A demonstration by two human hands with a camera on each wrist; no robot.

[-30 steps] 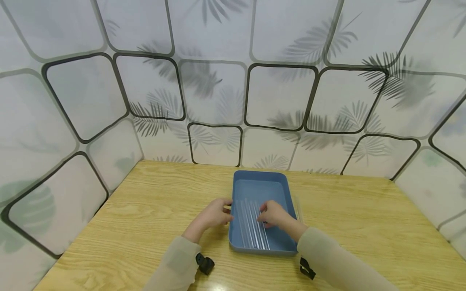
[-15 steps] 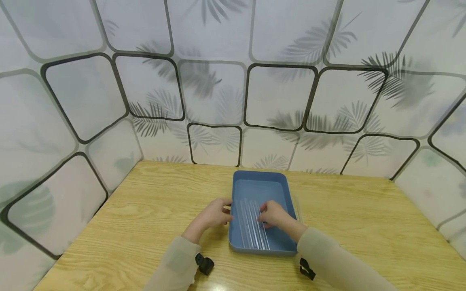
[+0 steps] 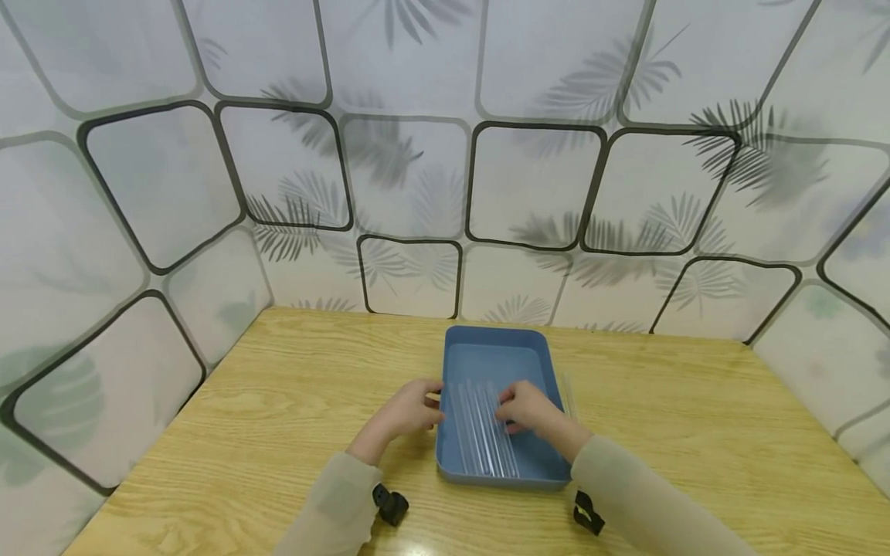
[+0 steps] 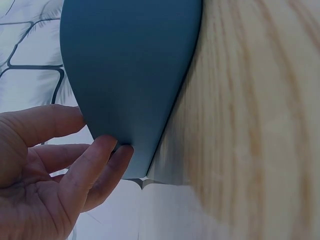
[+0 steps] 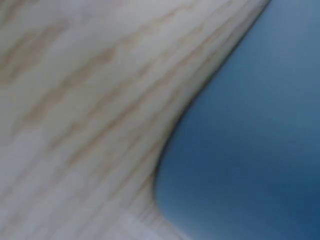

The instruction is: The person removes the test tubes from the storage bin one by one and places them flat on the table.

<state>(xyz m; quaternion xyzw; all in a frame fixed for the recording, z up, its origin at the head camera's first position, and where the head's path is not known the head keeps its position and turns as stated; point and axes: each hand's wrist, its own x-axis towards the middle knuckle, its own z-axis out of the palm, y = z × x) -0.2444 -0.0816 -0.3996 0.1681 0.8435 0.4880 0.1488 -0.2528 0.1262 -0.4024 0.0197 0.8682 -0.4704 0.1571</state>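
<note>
Several long, thin clear tubes [image 3: 480, 436] lie side by side in the left half of a shallow blue tray [image 3: 495, 338]. My right hand [image 3: 528, 409] reaches over the tray's right wall and pinches the rightmost clear tube between thumb and fingers. Beside the left wall, my left hand [image 3: 413, 405] touches the tray at the rim. The left wrist view has that hand's fingertips [image 4: 125, 152] against the outer side of the blue wall [image 4: 132, 60], fingers loosely bent. In the right wrist view only the tray's outer corner [image 5: 240, 160] shows, the hand being out of sight.
More thin clear sticks [image 3: 569, 394] lie on the wooden table [image 3: 334, 363], just outside the tray's right wall. A patterned curtain-like wall [image 3: 410, 177] rises behind and on both sides of the table.
My right hand has shifted slightly to the right, and the near end of the rightmost clear tube has moved right with it. The left hand and the tray hold their places.
</note>
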